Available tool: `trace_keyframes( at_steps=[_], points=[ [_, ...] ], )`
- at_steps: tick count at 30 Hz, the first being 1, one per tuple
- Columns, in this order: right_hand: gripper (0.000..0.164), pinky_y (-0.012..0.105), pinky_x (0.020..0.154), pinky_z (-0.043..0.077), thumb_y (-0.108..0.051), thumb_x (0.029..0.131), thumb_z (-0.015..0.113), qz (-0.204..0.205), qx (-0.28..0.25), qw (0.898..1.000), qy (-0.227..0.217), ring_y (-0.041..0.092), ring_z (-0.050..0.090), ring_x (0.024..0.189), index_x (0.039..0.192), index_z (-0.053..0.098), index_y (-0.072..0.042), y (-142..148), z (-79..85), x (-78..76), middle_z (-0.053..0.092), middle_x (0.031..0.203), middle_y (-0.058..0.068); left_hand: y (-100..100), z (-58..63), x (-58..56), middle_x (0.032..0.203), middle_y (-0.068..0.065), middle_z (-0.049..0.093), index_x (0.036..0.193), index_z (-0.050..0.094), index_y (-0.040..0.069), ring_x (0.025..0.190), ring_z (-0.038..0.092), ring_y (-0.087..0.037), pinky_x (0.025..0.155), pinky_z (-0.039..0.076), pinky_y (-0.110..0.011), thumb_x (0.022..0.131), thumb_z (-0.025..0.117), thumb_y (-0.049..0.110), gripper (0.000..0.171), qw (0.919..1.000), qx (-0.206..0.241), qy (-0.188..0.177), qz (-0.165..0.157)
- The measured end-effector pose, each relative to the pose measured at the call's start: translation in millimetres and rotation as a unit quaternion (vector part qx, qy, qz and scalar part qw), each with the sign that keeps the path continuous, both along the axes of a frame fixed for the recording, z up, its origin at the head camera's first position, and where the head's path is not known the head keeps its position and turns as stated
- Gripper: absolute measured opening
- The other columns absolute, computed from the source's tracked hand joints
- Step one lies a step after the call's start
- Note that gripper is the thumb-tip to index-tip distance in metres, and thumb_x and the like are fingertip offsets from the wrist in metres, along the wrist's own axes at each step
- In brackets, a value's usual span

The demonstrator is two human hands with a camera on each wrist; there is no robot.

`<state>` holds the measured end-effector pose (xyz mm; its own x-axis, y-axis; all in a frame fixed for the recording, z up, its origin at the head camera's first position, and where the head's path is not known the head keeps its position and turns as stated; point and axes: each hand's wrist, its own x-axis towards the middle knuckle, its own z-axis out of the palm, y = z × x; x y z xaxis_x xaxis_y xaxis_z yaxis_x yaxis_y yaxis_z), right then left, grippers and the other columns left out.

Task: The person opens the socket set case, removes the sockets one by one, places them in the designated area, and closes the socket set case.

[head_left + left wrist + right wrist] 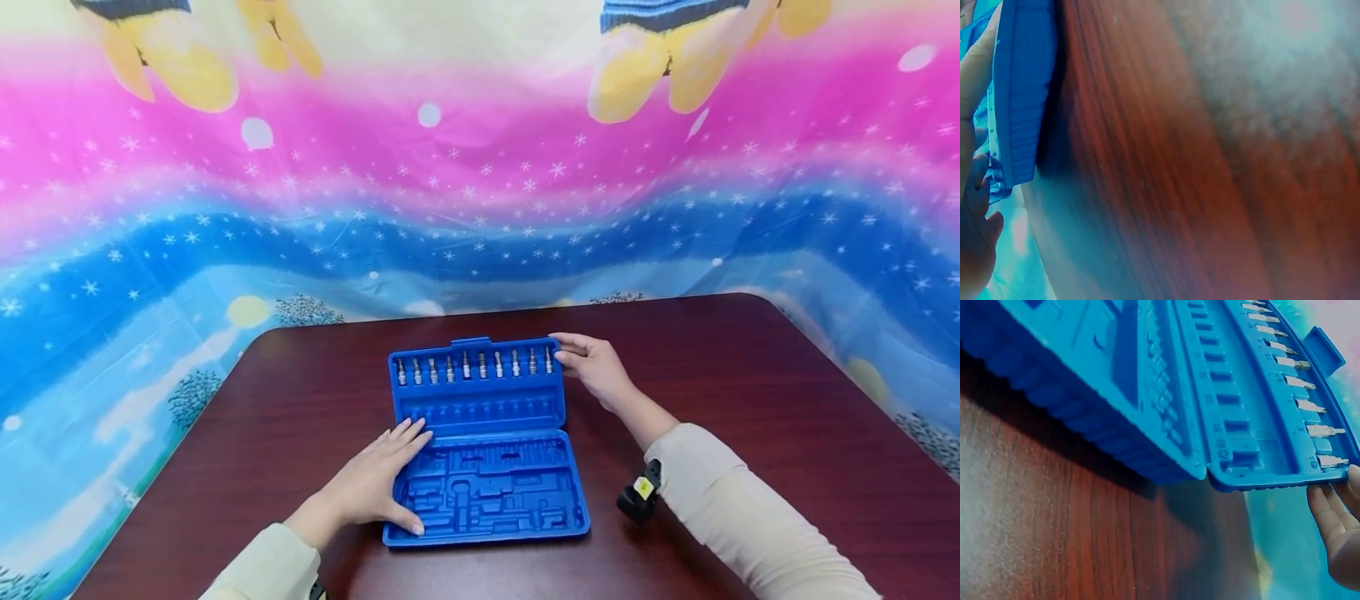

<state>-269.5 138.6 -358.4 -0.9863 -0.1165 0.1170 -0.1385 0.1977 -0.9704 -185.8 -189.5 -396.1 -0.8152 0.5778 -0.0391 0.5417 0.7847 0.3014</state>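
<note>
A blue plastic tool case (487,492) lies open on the table, its base full of moulded recesses. Its lid (480,408) stands raised at the back, with a row of metal screwdriver bits (465,365) along its upper part. My left hand (367,483) rests on the base's left side, fingers spread toward the hinge and thumb on the front left rim (997,94). At the lid's upper right corner, my right hand (596,367) pinches the edge, thumb in front and fingers behind. In the right wrist view the bits (1325,431) sit in their slots beside that hand.
The dark red-brown wooden table (300,392) has rounded far corners. Behind it hangs a colourful cloth (480,183) with snowflakes and cartoon figures. A black wrist camera (639,492) sticks out from my right sleeve, to the right of the case.
</note>
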Motion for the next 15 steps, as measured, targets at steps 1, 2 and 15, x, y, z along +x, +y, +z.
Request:
trace_keyframes(
  at_steps=[1, 2, 15],
  points=[
    [0.037, 0.040, 0.079, 0.044, -0.005, 0.087, 0.049, 0.000, -0.002, 1.000, -0.005, 0.031, 0.053, 0.099, 0.123, 0.045, 0.002, -0.9, -2.0, -2.2, 0.051, 0.113, 0.023, -0.7, -0.3, -0.4, 0.142, -0.003, 0.018, 0.136, 0.027, 0.013, 0.129, 0.009, -0.023, 0.100, 0.014, -0.046, 0.049, 0.060, 0.072, 0.110, 1.0000, -0.003, 0.001, 0.000],
    [0.037, 0.040, 0.079, 0.044, -0.005, 0.087, 0.049, -0.001, -0.003, 1.000, -0.011, 0.031, 0.053, 0.100, 0.124, 0.045, 0.002, -1.6, -4.2, -4.5, 0.051, 0.114, 0.023, -1.3, -0.9, -1.0, 0.142, -0.003, 0.018, 0.137, 0.026, 0.013, 0.129, 0.009, -0.022, 0.100, 0.013, -0.045, 0.049, 0.059, 0.072, 0.111, 1.0000, -0.008, 0.002, 0.000],
    [0.045, 0.036, 0.081, 0.043, 0.005, 0.085, 0.049, 0.003, -0.027, 0.995, -0.097, 0.032, 0.050, 0.103, 0.128, 0.038, 0.002, -3.6, -32.9, -24.8, 0.045, 0.121, 0.024, -2.6, -4.8, -11.4, 0.142, -0.012, 0.015, 0.136, 0.022, 0.002, 0.129, 0.010, -0.025, 0.102, 0.013, -0.041, 0.041, 0.056, 0.078, 0.126, 0.9987, -0.026, 0.029, -0.034]
  ],
)
